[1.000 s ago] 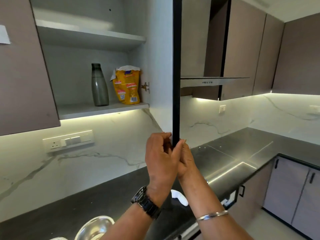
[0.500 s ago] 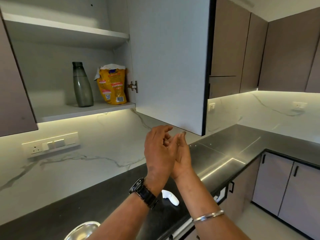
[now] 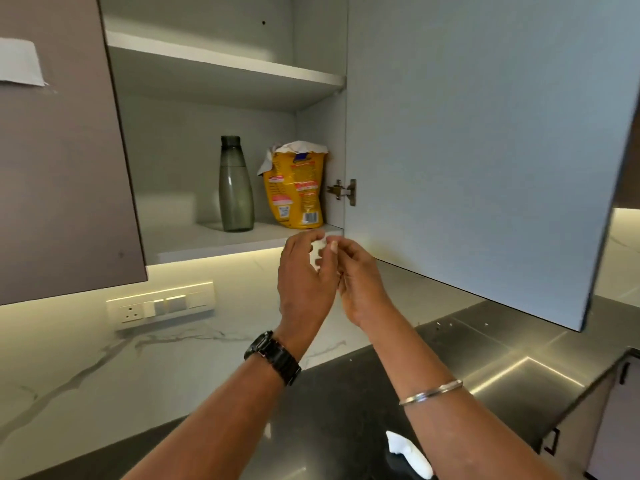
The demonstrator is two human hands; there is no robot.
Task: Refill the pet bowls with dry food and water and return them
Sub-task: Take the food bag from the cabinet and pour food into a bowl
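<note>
A yellow bag of dry pet food (image 3: 294,188) with its top folded open stands on the lower shelf (image 3: 214,240) of the open wall cabinet, at the right end by the hinge. A dark grey water bottle (image 3: 236,188) stands just left of it. My left hand (image 3: 304,282) and my right hand (image 3: 360,282) are raised side by side just below the shelf's front edge, under the bag. Their fingers are loosely curled and hold nothing. No pet bowl is in view.
The cabinet door (image 3: 485,150) stands swung wide open to the right of my hands. A closed brown cabinet door (image 3: 59,150) flanks the opening on the left. Below are a socket strip (image 3: 161,304), the dark counter (image 3: 346,393) and a white object (image 3: 408,452) on it.
Both hands let go of the cabinet door's edge after swinging it fully open, then rose toward the lower shelf. The view turned left and up, and the steel bowl dropped out of sight.
</note>
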